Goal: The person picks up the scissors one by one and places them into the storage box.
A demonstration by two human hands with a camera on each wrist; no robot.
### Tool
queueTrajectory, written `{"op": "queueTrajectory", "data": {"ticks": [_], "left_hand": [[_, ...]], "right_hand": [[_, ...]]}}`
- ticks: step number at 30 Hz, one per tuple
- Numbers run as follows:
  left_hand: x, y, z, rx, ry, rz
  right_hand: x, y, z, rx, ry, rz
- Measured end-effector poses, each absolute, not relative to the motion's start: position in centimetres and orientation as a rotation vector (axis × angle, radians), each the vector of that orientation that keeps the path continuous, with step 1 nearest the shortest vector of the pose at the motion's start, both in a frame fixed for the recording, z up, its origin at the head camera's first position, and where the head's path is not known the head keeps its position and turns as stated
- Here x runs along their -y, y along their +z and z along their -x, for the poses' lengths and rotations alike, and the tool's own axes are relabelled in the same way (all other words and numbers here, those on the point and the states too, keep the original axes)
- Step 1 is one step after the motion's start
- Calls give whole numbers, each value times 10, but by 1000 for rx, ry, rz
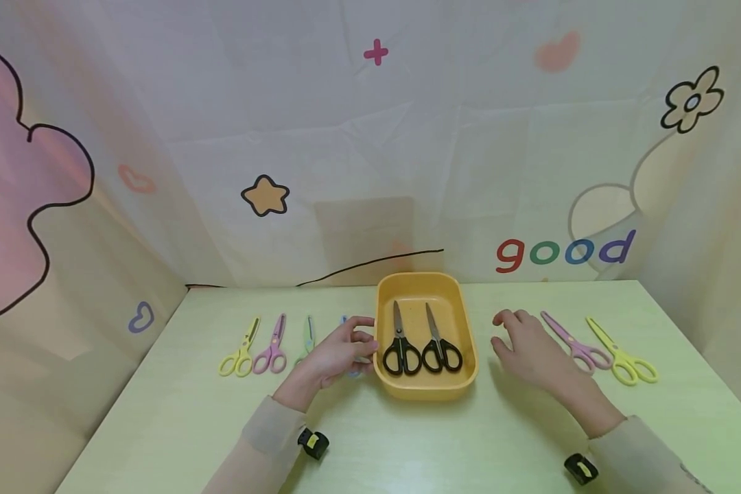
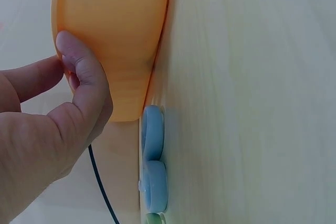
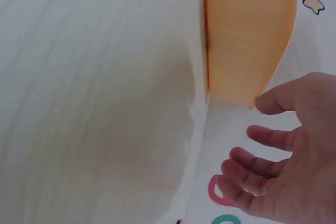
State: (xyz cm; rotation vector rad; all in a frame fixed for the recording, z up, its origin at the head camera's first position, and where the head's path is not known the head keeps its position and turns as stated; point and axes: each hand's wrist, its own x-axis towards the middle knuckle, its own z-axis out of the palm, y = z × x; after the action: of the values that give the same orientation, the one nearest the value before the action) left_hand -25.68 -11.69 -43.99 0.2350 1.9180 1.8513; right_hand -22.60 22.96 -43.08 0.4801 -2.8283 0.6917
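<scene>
- In the middle of the table (image 1: pixel 420 446) stands the yellow tray (image 1: pixel 426 394), close to the cloth backdrop (image 1: pixel 370 158).
- Inside this tray lie two pairs side by side, the left black scissors (image 1: pixel 399 335) and the right black scissors (image 1: pixel 435 335), both with the blades pointing away from me.
- My left hand (image 1: pixel 341 350) is at the left side of the tray; its fingers are bent, and it seems that thumb and finger pinch the rim there.
- My right hand (image 1: pixel 529 348) is to the right of the tray, apart from it. Its fingers are spread and a little bent, and they hold nothing.
- To the left, partly covered by my left hand, are the blue scissors (image 2: pixel 154 158) and, next to them, the green scissors (image 1: pixel 309 336); further out come the left purple scissors (image 1: pixel 274 342) and the left yellow scissors (image 1: pixel 247 343).
- On the other side, just beyond my right hand, lie the right purple scissors (image 1: pixel 571 343), then the right yellow scissors (image 1: pixel 615 353).
- About the progress, I judge so: both black pairs are already in the tray, while six coloured pairs remain outside it. Whether the tray has its final place, I cannot tell.
</scene>
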Motion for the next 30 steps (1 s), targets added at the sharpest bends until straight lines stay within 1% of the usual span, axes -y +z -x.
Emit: {"op": "queueTrajectory", "data": {"ticks": [5,15,24,30], "left_hand": [[116,-440,258,-1918,1850,-228],[116,-439,258,-1918,1850,-218],[116,-439,257,-1919,1852,-213],[117,-439,257,-1917,1854,-224]], "right_hand": [[-249,-438,227,2943,655,-389],[-274,-438,226,3193,547,-81],[-278,-436,221,3237,446,-6],[-275,-436,223,3234,468,-47]]}}
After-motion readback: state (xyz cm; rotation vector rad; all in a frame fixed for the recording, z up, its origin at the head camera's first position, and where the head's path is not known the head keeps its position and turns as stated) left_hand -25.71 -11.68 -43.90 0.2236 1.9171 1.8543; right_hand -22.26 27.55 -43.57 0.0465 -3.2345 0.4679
